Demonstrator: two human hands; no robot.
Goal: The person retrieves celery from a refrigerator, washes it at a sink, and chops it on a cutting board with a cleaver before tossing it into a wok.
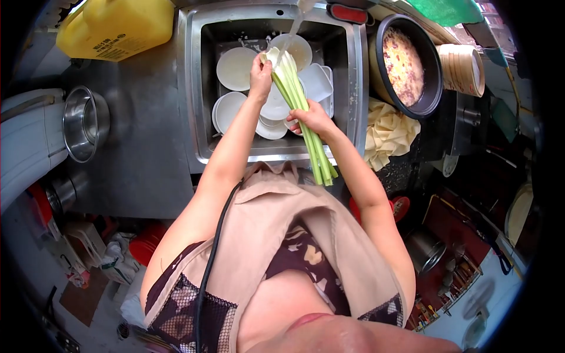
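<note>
A bunch of celery slants across the sink, its pale root end under running water and its cut green stalks reaching past the front rim. My left hand is closed at the root end. Lower down, my right hand wraps round the stalks. Beneath the celery, several white plates and bowls lie in the sink, among them a round plate at the left and a rectangular dish at the right. The celery covers part of the dishes.
Left of the sink stand a steel bowl and a yellow jug. To the right are a dark pot of food in liquid, stacked tubs and a crumpled cream cloth. A red-and-black object rests at the sink's back rim.
</note>
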